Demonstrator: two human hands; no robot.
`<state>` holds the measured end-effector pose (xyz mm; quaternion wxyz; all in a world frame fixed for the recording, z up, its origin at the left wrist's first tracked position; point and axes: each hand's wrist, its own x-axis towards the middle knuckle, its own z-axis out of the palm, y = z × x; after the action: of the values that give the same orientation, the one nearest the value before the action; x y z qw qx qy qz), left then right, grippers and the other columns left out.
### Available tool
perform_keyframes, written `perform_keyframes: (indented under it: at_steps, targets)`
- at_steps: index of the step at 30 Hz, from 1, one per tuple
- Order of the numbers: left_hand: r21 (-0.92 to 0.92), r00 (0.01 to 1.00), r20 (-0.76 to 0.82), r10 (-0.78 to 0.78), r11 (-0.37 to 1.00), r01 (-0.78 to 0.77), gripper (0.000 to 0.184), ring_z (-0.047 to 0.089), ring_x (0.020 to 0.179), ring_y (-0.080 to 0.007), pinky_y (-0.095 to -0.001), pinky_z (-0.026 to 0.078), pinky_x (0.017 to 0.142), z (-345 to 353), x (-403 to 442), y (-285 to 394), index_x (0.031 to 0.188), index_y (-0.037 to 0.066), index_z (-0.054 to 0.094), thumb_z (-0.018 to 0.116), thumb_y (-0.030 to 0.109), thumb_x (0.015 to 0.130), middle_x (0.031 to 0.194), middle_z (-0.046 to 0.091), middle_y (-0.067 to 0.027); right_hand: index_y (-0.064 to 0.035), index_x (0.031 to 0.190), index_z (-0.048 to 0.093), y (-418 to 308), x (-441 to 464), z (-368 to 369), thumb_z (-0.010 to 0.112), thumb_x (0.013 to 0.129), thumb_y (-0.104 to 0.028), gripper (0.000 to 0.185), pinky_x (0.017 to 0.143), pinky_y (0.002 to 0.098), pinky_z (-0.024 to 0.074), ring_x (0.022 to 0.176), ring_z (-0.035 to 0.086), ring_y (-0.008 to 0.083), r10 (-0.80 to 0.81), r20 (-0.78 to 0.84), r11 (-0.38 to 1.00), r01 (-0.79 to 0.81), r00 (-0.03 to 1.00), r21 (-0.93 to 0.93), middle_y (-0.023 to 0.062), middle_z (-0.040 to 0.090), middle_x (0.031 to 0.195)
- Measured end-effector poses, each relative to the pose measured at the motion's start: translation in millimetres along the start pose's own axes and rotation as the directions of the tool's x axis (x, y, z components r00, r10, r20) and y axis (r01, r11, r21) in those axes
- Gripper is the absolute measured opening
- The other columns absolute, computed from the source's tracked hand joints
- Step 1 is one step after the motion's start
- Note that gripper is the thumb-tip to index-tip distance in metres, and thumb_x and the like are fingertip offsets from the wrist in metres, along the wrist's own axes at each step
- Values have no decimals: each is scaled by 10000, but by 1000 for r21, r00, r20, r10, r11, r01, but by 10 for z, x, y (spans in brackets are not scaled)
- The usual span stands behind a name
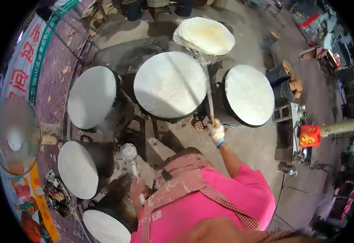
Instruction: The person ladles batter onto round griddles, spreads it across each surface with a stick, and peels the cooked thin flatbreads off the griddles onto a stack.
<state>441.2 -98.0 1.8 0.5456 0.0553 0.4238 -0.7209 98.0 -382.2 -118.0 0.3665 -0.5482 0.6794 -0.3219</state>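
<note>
My right hand [216, 134], in a white glove with a blue band at the wrist, is closed around a long pale stick [210, 97]. The stick runs away from me between two round griddles, and its far end meets the near edge of a stack of thin flatbreads [206, 35]; I cannot make out that end. Low on the left, my left hand [139, 192] grips the white handle of a ladle [129, 152] whose round, batter-coloured head points away from me. Pale batter sheets cover the middle griddle [169, 84] and the right griddle [250, 95].
More batter-covered griddles stand at left: one far [92, 97], one nearer [78, 170] and one low [106, 227]. A fan [17, 137] is beyond them. Buckets [284, 73], a red bag [309, 135] on a small table and a lamp stand [287, 168] are at right.
</note>
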Motion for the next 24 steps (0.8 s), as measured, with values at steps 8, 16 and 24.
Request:
perform_keyframes:
  at_steps: [8,16,24]
  targets:
    - [48,997,44,58,997,-60,335,256,329,-97,-225,282,354,32,-134,88,713,89,412,409,358,912,466,290,3,-69,951,588,-74,1249,-180,473,740,-103,243,672,335,449,690,576,240,16,-331,989,35,943,146,118,598,759]
    - [43,984,71,166,985,-170,418,285,330,-106,-233,300,349,222,-333,-208,627,102,355,412,423,889,461,321,-3,-13,880,573,-274,2206,271,443,674,2,244,550,289,405,596,501,156,-108,28,990,105,994,89,37,519,658]
    - [-5,986,157,63,998,-63,419,305,373,-100,-231,281,342,-174,-489,-326,623,99,394,426,423,886,477,333,0,-31,872,571,-537,1010,357,471,689,-52,210,603,448,437,677,571,387,-90,48,981,96,995,-166,223,575,697]
